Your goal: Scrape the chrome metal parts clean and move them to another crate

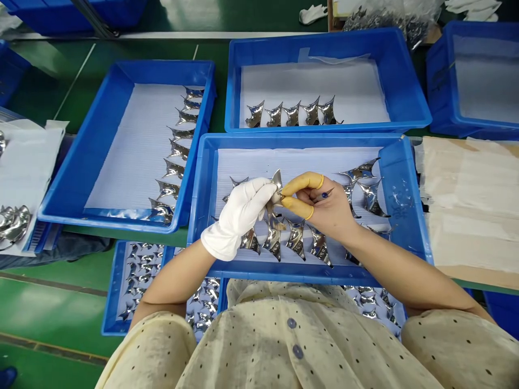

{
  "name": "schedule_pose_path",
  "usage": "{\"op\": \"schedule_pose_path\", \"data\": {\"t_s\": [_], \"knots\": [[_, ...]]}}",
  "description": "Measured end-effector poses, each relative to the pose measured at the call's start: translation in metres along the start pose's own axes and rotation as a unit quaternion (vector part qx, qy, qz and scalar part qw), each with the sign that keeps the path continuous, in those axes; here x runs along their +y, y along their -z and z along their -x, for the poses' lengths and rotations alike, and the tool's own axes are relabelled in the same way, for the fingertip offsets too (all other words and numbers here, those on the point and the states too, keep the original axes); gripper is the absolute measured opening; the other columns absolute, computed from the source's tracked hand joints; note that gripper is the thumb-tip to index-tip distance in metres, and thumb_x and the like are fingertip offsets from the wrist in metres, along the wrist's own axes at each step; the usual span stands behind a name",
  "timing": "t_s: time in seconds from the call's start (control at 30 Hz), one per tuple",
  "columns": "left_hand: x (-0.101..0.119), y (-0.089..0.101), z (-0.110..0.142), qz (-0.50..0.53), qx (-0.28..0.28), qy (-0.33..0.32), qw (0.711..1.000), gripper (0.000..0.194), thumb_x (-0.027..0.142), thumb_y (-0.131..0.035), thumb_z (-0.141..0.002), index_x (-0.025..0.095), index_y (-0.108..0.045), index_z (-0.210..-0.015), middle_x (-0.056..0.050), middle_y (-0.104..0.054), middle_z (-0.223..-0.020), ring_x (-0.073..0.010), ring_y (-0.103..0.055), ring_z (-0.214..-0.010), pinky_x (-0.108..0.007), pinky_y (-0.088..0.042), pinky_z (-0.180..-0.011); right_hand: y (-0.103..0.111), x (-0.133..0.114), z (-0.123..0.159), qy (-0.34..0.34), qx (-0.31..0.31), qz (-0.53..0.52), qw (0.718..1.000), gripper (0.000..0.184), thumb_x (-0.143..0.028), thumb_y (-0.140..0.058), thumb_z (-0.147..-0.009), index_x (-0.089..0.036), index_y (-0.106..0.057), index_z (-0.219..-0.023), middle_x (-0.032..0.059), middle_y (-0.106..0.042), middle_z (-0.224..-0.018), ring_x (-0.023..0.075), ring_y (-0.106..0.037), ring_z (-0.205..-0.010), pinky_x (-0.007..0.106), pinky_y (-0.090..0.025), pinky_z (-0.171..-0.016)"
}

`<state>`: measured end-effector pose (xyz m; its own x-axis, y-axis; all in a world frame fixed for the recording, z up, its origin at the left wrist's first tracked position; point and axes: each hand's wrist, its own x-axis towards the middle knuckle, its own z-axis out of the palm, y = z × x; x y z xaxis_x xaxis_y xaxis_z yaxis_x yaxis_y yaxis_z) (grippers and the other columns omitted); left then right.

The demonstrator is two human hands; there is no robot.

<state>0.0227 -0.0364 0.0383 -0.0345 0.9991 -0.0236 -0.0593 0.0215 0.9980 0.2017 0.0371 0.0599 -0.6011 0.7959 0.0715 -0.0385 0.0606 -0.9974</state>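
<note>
My left hand (242, 216), in a white glove, is closed on a shiny curved metal piece (277, 178) with pointed ends. My right hand (320, 202) wears yellow finger cots on thumb and forefinger, which pinch the same piece from the other side. A small pointed tool with a blue part (325, 195) shows by the right palm; its kind is unclear. Both hands are over a blue tray (411, 210) lined with white paper. Similar metal pieces (295, 239) lie in a row below the hands, with more pieces (371, 197) at the tray's right.
Behind stands another blue tray (328, 46) with a row of metal pieces. A third tray (109, 102) at left holds a column of them. Lower trays (111, 302) sit near my body. Brown paper or cardboard (470, 205) lies at right, and a plastic bag (389, 21) at back.
</note>
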Motion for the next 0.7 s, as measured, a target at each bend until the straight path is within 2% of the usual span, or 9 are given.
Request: {"op": "schedule_pose_path", "data": {"t_s": [0.33,0.53,0.7], "knots": [[-0.0041,0.0027,-0.0004,-0.031,0.010,-0.028,0.999,0.047,0.058,-0.057,-0.105,0.021,-0.066,-0.078,0.003,-0.048,-0.056,-0.0136,-0.047,-0.055,-0.029,-0.042,-0.061,0.0022,0.0023,0.0002,0.036,-0.010,0.044,0.998,0.016,-0.033,-0.083,-0.086,-0.020,-0.076,-0.088,-0.0012,-0.065,-0.069,0.0054,-0.026,-0.050,0.026,-0.023,-0.047],[-0.0027,0.0023,-0.0009,-0.036,0.003,-0.047,0.998,0.044,0.052,-0.055,-0.108,0.022,-0.065,-0.078,0.003,-0.049,-0.058,-0.0138,-0.050,-0.059,-0.029,-0.046,-0.068,0.0029,0.0036,-0.0007,0.041,-0.010,0.050,0.998,0.013,-0.031,-0.084,-0.086,-0.020,-0.076,-0.088,-0.0017,-0.064,-0.069,0.0054,-0.026,-0.050,0.026,-0.025,-0.049],[0.0002,0.0018,-0.0016,-0.056,0.015,-0.041,0.997,0.046,0.055,-0.055,-0.106,0.022,-0.062,-0.075,0.002,-0.049,-0.058,-0.0149,-0.051,-0.061,-0.029,-0.046,-0.069,0.0038,0.0045,-0.0012,0.046,-0.013,0.065,0.997,0.010,-0.029,-0.081,-0.086,-0.020,-0.076,-0.088,-0.0004,-0.067,-0.073,0.0056,-0.027,-0.051,0.026,-0.026,-0.050]]}}
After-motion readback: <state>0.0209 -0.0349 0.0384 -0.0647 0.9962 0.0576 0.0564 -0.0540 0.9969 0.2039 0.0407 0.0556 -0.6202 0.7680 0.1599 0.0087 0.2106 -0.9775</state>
